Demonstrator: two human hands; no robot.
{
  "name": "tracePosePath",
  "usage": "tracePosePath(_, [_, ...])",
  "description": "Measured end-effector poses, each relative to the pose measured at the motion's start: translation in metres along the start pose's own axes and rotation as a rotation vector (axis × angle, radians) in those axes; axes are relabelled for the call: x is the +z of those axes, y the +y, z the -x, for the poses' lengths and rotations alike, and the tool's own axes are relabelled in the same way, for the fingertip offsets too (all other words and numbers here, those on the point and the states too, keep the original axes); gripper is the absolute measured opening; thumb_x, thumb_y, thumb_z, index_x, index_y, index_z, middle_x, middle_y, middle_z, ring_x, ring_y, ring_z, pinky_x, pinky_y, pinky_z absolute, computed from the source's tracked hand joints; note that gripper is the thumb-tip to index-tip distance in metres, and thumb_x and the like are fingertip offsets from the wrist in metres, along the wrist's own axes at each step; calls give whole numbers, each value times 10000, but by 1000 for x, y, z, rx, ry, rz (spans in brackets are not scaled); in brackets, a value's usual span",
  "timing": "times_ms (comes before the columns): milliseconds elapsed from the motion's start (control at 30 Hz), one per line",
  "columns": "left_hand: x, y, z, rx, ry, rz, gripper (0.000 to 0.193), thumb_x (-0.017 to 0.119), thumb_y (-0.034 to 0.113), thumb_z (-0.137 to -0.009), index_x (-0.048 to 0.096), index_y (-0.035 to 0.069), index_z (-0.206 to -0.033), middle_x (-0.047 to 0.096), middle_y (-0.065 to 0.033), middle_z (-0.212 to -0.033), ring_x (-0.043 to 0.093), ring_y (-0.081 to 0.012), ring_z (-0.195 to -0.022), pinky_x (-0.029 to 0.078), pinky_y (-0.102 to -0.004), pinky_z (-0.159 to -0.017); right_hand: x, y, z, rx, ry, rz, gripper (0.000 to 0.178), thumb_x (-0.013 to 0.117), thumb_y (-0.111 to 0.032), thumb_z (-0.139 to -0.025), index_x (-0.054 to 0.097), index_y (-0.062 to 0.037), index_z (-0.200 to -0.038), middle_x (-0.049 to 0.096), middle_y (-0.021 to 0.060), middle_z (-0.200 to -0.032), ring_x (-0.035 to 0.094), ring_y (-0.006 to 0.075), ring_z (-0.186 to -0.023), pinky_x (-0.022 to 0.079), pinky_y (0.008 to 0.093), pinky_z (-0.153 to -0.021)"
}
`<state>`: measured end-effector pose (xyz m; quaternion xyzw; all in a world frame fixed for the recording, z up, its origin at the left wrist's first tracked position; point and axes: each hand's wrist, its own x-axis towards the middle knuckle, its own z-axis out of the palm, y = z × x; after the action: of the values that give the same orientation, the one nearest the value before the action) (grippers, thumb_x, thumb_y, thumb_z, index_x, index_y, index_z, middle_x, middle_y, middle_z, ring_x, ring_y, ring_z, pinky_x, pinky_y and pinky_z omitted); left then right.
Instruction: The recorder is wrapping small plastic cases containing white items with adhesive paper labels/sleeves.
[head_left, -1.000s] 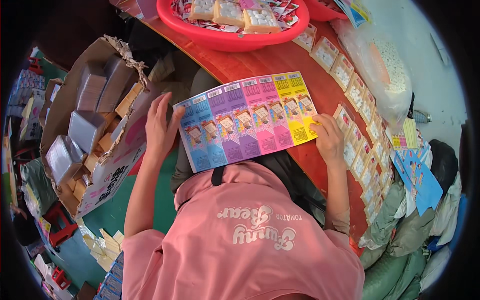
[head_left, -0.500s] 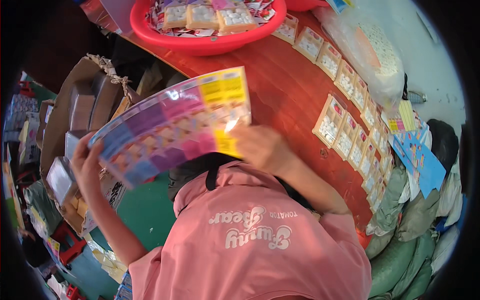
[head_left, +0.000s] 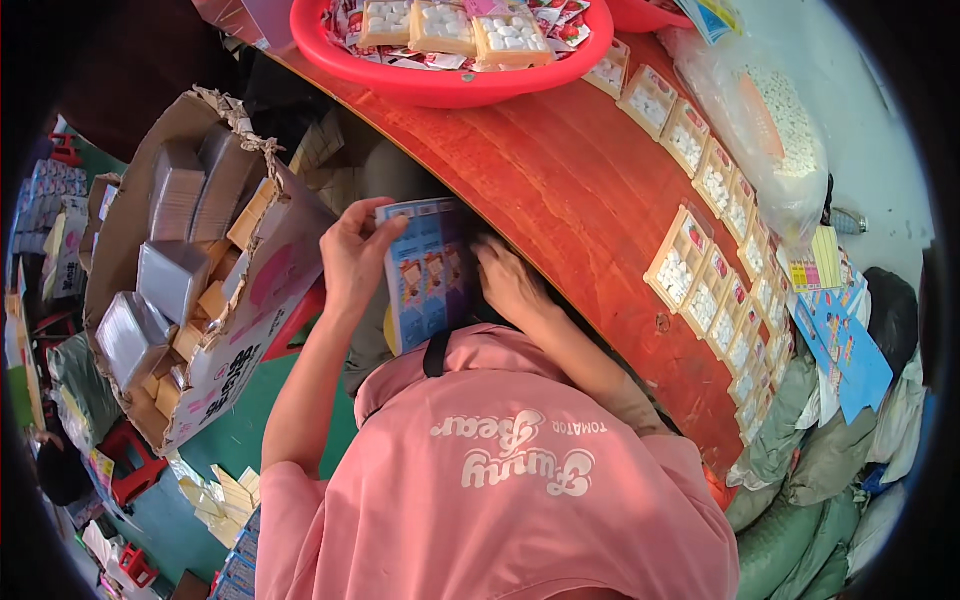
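Note:
A colourful printed sheet (head_left: 425, 275) of small cards, blue and purple at the visible end, is held upright below the near edge of the red-brown table (head_left: 570, 190), close to my pink shirt. My left hand (head_left: 352, 255) grips its left edge with the thumb on top. My right hand (head_left: 510, 285) holds its right side, partly tucked behind it. Only a narrow part of the sheet shows; the rest is hidden between my hands and body.
A red basin (head_left: 450, 80) of packets stands at the table's far side. Rows of small card trays with white pellets (head_left: 700, 270) run along the right edge, beside a plastic bag of pellets (head_left: 775, 130). A torn cardboard box (head_left: 190, 270) of wrapped stacks sits at my left.
The sheet was spread wide and flat over the table, then swung up to my left; now it is gathered narrow and low between both hands at the table's edge.

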<state>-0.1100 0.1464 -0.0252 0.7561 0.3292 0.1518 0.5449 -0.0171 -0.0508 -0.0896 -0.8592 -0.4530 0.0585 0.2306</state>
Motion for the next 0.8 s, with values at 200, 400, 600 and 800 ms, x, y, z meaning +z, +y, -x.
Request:
tracePosePath(200, [9, 7, 6, -10, -145, 300, 178, 708, 146, -798, 635, -11, -841, 518, 28, -618, 434, -33, -568, 366, -200, -521, -60, -48, -6, -161, 176, -449, 170, 609, -49, -824, 598, -23, -992, 623, 140, -1008, 623, 314, -880, 527, 360, -730])
tracePosePath(400, [3, 20, 14, -168, -205, 402, 296, 627, 287, -882, 616, 21, -752, 538, 33, -625, 459, -30, -569, 374, -193, -507, -70, -50, -41, -218, 295, -379, 189, 657, -51, -790, 610, -22, -970, 613, 118, -979, 623, 292, -863, 524, 351, -714])
tracePosePath(600, [6, 14, 12, -184, -252, 486, 354, 564, 332, -919, 615, 22, -755, 561, 19, -645, 494, -42, -578, 419, -201, -503, -68, -56, -68, -309, 263, -383, 215, 666, -24, -752, 619, -17, -961, 600, 103, -949, 607, 284, -862, 513, 340, -706])
tracePosePath(800, [9, 14, 11, -212, -228, 567, 349, 542, 323, -930, 619, 17, -782, 589, 0, -679, 519, -51, -591, 452, -211, -518, -54, -54, -64, -442, 345, -284, 204, 650, -10, -740, 626, 11, -942, 610, 103, -944, 608, 261, -850, 513, 329, -707])
